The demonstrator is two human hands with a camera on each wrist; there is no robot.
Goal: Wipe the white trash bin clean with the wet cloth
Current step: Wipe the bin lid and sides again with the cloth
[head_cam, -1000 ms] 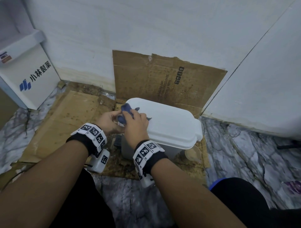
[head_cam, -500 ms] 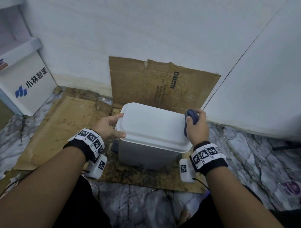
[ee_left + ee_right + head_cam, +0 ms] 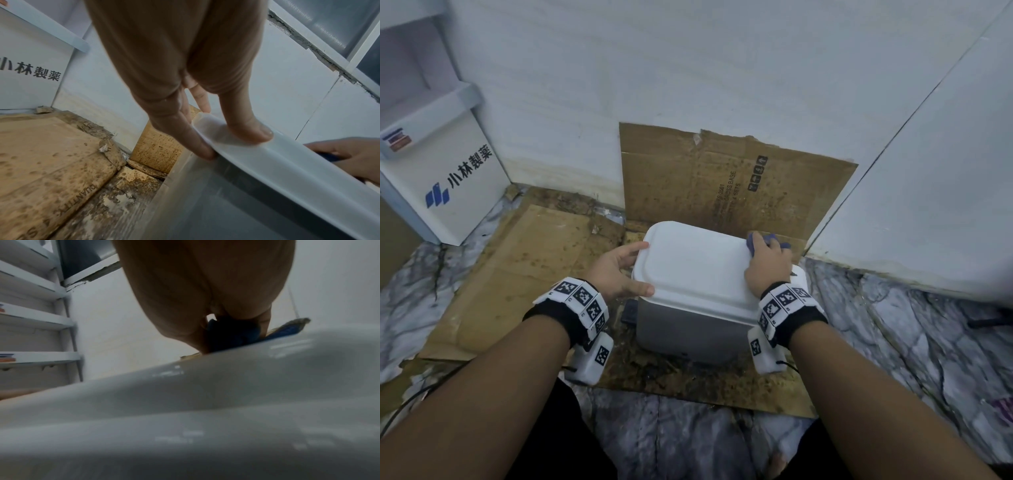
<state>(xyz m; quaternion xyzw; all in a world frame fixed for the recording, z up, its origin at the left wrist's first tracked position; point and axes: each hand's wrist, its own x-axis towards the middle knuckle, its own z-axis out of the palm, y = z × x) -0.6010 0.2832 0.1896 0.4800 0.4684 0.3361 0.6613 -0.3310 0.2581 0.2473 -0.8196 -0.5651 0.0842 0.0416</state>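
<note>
The white trash bin (image 3: 695,270) stands on stained cardboard, its lid (image 3: 205,402) closed. My left hand (image 3: 619,270) grips the lid's left edge (image 3: 236,146), thumb on top and fingers under the rim. My right hand (image 3: 767,263) sits on the lid's far right corner and holds the blue wet cloth (image 3: 751,241) bunched under its fingers. In the right wrist view the cloth (image 3: 232,335) shows dark blue beneath the palm, touching the lid. In the left wrist view the right hand (image 3: 353,155) appears at the far edge of the lid.
Spotted brown cardboard (image 3: 500,270) covers the floor and a second sheet (image 3: 722,178) leans on the white wall behind the bin. A white box with blue lettering (image 3: 445,174) stands at the left. Marble floor (image 3: 893,342) lies to the right, under a white panel.
My right hand carried the cloth from the lid's left corner to its right side, then onto the far right corner. My left hand moved from the cloth to gripping the lid's left edge.
</note>
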